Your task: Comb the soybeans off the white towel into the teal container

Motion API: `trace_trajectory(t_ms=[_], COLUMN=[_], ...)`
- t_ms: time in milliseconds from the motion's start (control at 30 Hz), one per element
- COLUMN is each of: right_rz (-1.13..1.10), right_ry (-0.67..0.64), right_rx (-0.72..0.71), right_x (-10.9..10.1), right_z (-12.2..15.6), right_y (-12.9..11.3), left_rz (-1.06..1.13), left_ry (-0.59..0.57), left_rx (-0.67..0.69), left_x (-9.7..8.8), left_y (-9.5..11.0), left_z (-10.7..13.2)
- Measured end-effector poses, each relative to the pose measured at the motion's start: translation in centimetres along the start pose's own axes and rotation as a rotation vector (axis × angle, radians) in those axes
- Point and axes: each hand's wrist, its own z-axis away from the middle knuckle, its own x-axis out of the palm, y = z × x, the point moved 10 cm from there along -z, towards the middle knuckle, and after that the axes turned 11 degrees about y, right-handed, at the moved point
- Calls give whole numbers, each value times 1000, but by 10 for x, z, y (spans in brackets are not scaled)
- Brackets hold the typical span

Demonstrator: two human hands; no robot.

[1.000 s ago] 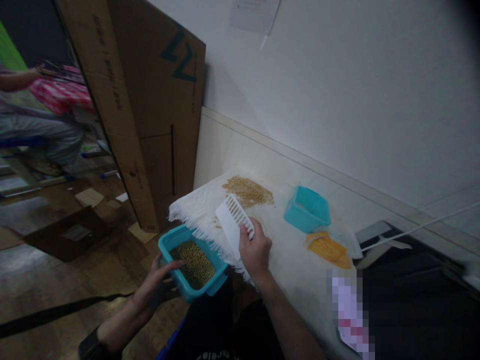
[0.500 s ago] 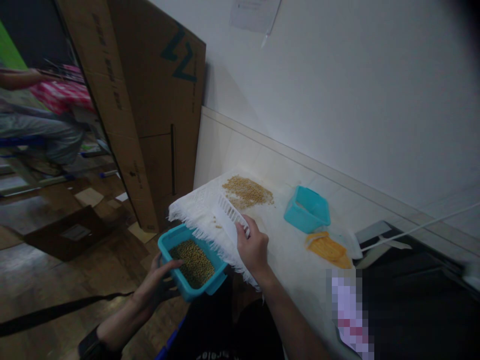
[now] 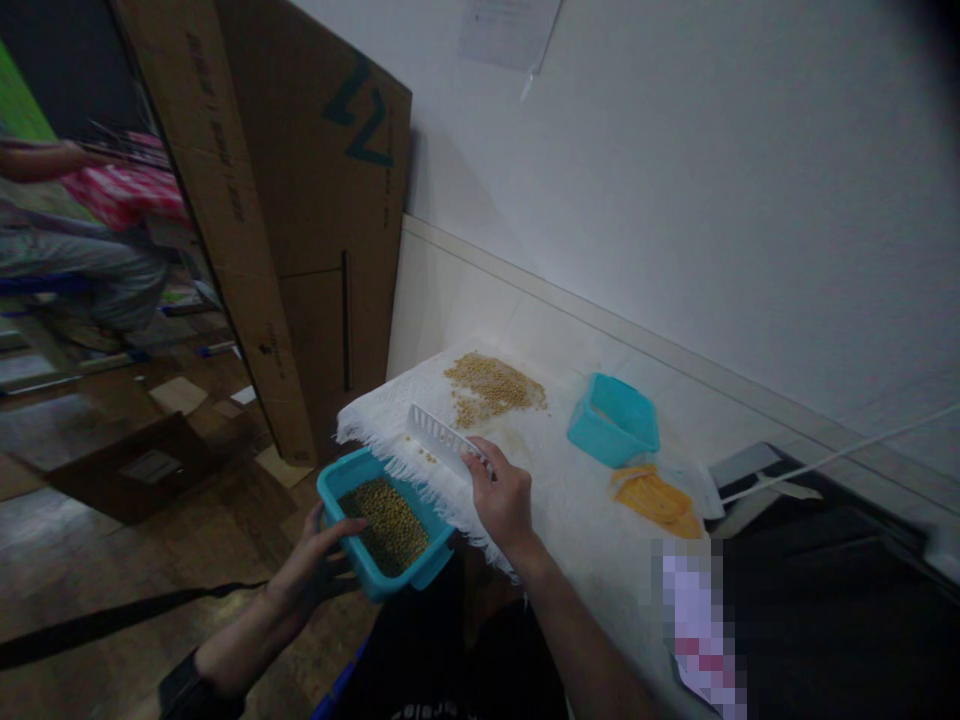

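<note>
My left hand (image 3: 322,555) grips the near left rim of a turquoise plastic container (image 3: 431,570), thumb over the edge. Inside lie many yellow-green beans (image 3: 386,525). The container is held just under the fringed edge of a white cloth (image 3: 390,400). My right hand (image 3: 504,497) is closed around one end of a white slotted plastic piece (image 3: 442,437), which stands on its long side on the cloth. A few loose beans (image 3: 425,455) lie between it and the fringe. Farther back on the cloth is a spread pile of pale beans (image 3: 495,387).
A second turquoise container (image 3: 615,420) stands to the right, beside a plastic bag of something orange (image 3: 656,500). A black object (image 3: 832,600) occupies the right side. A tall cardboard box (image 3: 322,220) rises at the left, and another person's arm (image 3: 45,158) shows beyond it.
My right hand has drawn the white slotted piece slightly left and toward the fringe, tilting it more upright. Loose beans have shifted closer to the cloth's edge. My left hand stays put.
</note>
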Motion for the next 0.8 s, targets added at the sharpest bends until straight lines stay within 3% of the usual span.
trace_trajectory(t_ms=[400,800], right_rz=[-15,-121], right_ry=[-47,-10], right_rx=[-29,2], right_x=[6,-7], right_z=[2,13], right_y=[-11,-21], left_rz=[3,-4], left_ry=[6,12], left_rx=[9,14], left_x=[-1,-2], left_y=[3,4], left_z=[-2,-2])
